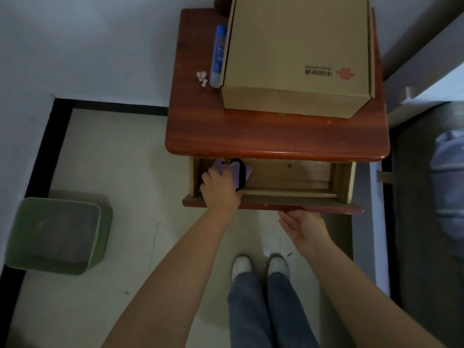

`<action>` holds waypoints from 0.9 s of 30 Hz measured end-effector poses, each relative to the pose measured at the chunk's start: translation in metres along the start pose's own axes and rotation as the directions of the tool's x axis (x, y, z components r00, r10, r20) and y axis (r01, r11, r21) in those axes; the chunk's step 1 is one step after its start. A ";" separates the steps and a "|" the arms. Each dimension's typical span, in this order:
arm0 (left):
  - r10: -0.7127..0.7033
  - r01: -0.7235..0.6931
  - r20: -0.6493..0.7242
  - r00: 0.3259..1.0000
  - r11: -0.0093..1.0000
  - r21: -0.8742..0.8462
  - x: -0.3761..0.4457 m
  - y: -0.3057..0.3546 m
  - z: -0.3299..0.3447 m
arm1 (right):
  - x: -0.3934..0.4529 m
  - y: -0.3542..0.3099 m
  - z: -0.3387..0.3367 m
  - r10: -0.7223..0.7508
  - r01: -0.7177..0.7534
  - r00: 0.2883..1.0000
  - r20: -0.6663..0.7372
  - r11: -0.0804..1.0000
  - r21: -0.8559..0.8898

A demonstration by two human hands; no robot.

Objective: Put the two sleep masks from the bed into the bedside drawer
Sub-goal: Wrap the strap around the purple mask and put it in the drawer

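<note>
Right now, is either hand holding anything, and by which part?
The left hand grips a purple sleep mask by its left end, inside the open drawer. The right hand is open, holding nothing, by the drawer front.

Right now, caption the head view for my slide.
Left hand lowers a purple sleep mask into the open drawer while the right hand hovers at its front edge.

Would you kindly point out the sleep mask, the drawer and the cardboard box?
sleep mask (247,172), head view, purple fabric right of strap
drawer (288,177), head view, bare wooden bottom
cardboard box (296,41), head view, top face
</note>
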State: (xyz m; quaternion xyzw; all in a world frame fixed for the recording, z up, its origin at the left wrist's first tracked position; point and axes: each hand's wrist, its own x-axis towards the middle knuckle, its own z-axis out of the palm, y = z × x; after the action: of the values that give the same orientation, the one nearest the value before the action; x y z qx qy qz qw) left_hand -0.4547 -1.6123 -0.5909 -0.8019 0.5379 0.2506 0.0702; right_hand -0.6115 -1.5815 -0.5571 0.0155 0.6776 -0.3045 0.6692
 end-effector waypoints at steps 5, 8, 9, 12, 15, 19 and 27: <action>-0.066 0.059 0.254 0.965 0.998 0.036 0.029 0.016 0.008 | 0.006 0.001 0.002 0.005 -0.005 0.999 -0.036 1.000 -0.005; 0.014 -0.003 0.138 0.990 0.997 -0.080 0.035 0.017 0.007 | 0.005 0.001 0.005 0.006 -0.006 0.999 -0.037 1.000 0.009; -0.011 0.028 0.180 0.984 0.995 -0.095 0.036 0.017 0.008 | 0.006 0.002 0.005 0.009 -0.008 0.999 -0.039 1.000 0.013; -0.052 0.059 0.300 0.953 0.998 -0.014 0.039 0.015 0.015 | 0.008 0.002 0.003 0.010 -0.010 0.999 -0.034 1.000 -0.001; -0.026 0.015 0.288 0.957 0.999 0.040 0.041 0.018 0.012 | 0.009 0.003 0.002 0.002 -0.002 1.000 -0.030 1.000 -0.006; 0.102 -0.122 0.166 0.981 0.986 0.117 0.016 0.007 0.007 | 0.004 0.003 0.002 -0.024 0.014 0.999 -0.042 0.978 -0.209; 0.555 -0.582 0.175 0.813 0.778 0.236 -0.084 0.019 -0.012 | -0.036 0.002 -0.042 -0.575 0.343 0.777 0.256 0.046 -0.938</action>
State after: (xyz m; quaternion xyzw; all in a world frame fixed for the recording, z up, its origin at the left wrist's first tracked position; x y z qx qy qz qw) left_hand -0.4924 -1.5553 -0.5379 -0.5710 0.7803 0.2200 0.1291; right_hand -0.6447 -1.5480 -0.5284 -0.5866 0.7406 -0.0166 0.3275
